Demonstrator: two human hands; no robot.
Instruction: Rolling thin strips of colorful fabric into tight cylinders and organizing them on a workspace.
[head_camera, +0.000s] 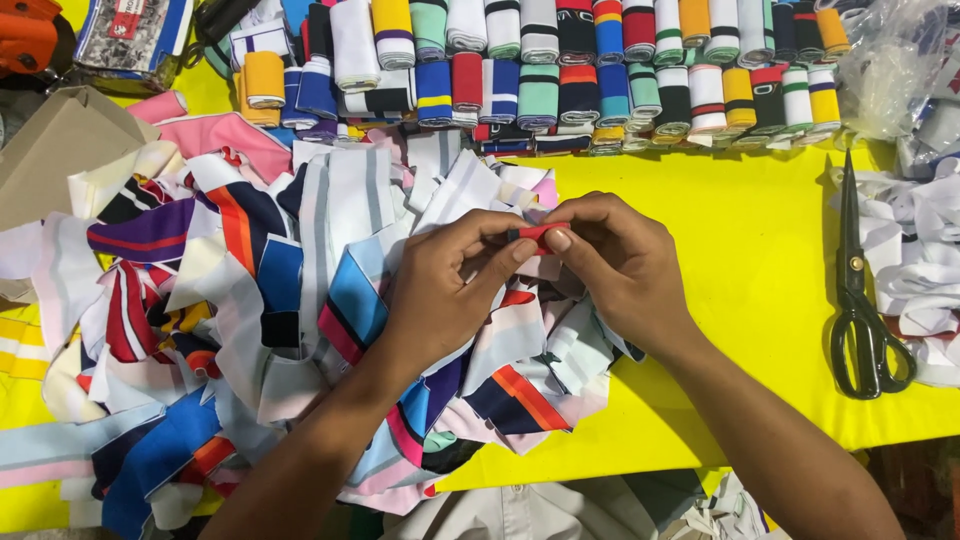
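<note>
My left hand (445, 285) and my right hand (615, 260) meet above a heap of striped fabric strips (250, 300). Both pinch a small red strip of fabric (540, 233) between thumbs and fingertips, with a dark end showing at its left. The heap of loose strips in white, blue, red, pink and navy spreads over the left half of the yellow table (740, 250), beneath and to the left of my hands.
Rows of rolled striped fabric bands (560, 70) line the far edge. Black scissors (860, 300) lie shut at the right, beside white strips (925, 260). A clear plastic bag (895, 60) sits at far right, a cardboard piece (55, 150) at far left.
</note>
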